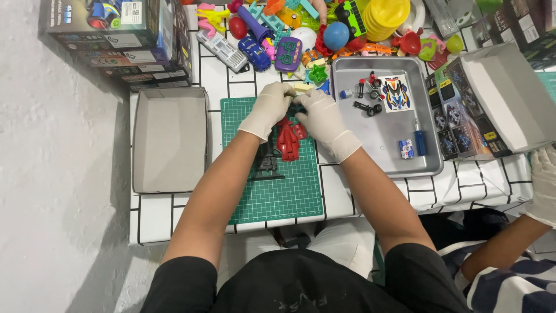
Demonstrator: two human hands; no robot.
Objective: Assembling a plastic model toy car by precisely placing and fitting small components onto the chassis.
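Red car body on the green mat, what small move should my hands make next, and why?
Probably lift the small part pinched between the left hand and right hand slightly toward you. It sits hidden between the gloved fingertips above the red car body, at the far edge of the green mat, so its fit can't be checked.

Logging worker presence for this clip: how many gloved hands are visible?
3. Left hand and right hand meet over the green cutting mat; another person's gloved hand is at the right edge. Others may be out of frame.

Head cam, steep down, close over table (174,220)
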